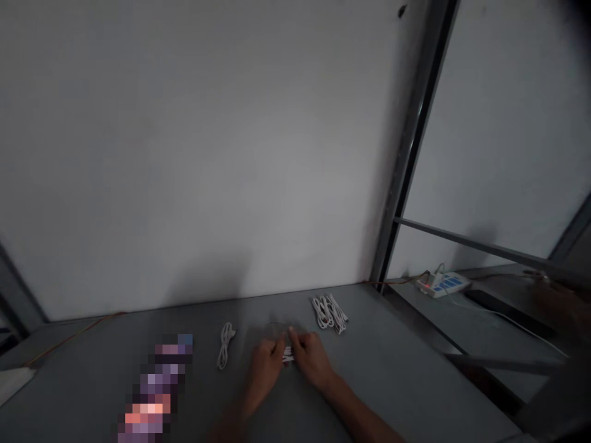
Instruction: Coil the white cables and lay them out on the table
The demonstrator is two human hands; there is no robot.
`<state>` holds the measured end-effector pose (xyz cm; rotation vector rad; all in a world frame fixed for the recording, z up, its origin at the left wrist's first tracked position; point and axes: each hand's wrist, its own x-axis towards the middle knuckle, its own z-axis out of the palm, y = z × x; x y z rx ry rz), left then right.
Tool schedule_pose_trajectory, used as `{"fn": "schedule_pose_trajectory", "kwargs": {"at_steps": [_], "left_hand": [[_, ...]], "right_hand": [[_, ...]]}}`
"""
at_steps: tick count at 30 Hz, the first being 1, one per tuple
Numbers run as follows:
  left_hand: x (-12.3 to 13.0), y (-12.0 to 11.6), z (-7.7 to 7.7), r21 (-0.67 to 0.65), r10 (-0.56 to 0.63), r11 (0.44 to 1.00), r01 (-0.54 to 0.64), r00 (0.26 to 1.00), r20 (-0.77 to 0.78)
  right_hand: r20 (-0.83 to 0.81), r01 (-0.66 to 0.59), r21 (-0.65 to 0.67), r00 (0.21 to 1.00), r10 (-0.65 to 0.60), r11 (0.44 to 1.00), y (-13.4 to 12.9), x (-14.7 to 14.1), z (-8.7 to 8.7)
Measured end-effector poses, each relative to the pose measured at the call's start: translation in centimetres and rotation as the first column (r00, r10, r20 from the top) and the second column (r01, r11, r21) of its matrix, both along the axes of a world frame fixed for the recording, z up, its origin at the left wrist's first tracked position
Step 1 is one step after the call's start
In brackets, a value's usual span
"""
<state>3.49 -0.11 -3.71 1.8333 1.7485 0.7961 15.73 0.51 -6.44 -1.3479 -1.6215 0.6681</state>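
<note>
Close together over the grey tabletop, my left hand (265, 362) and my right hand (314, 358) are both closed around a bundled white cable (288, 354). Only a short stretch of its strands shows between my fingers. A faint thin strand (278, 323) sticks out above my fingertips; I cannot make out what it is. To the left of my hands lies a single coiled white cable (225, 346). Several more coiled white cables (329, 312) lie side by side beyond my right hand.
On the grey table (378, 369), a pixelated object lies at the left (152, 394). A white item (13, 383) is at the far left edge. Metal frame posts (410, 147) rise at the right, with a power strip (443, 284) and a dark flat object (508, 312) beyond. Another person's hand (561, 304) is there.
</note>
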Motion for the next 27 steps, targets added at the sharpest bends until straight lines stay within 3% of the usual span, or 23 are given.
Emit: {"fn": "schedule_pose_trajectory", "kwargs": {"at_steps": [6, 11, 14, 16, 20, 23, 27], "left_hand": [[-0.3, 0.5, -0.6, -0.023, -0.104, 0.994, 0.105, 0.994, 0.02], [-0.8, 0.1, 0.5, -0.011, -0.259, 0.966, 0.259, 0.966, 0.002], [-1.0, -0.6, 1.8, 0.024, -0.447, 0.894, 0.448, 0.893, -0.056], [-1.0, -1.1, 2.5, 0.031, -0.504, 0.858, 0.513, 0.851, -0.147], [-0.8, -1.8, 3.0, -0.034, -0.464, 0.873, 0.487, 0.805, -0.37], [-0.9, -2.0, 3.0, -0.121, -0.455, 0.883, 0.453, 0.767, -0.452], [-1.2, -2.3, 2.9, -0.13, -0.438, 0.889, 0.439, 0.733, -0.52]], "right_hand": [[0.104, 0.069, 0.076, 0.992, -0.076, 0.995, 0.1, 0.1, -0.1], [0.234, 0.132, 0.103, 0.96, -0.153, 0.986, 0.1, 0.5, 0.3], [0.29, 0.136, 0.09, 0.944, -0.156, 0.987, 0.2, 0.7, 0.4], [0.341, 0.13, 0.054, 0.93, -0.141, 0.99, 0.2, 0.7, 0.5], [0.376, 0.133, -0.014, 0.919, -0.118, 0.991, 0.3, 0.7, 0.7], [0.337, 0.181, -0.04, 0.928, -0.157, 0.983, 0.2, 0.5, 0.7], [0.329, 0.235, -0.069, 0.923, -0.201, 0.969, 0.3, -0.3, 0.4]]}}
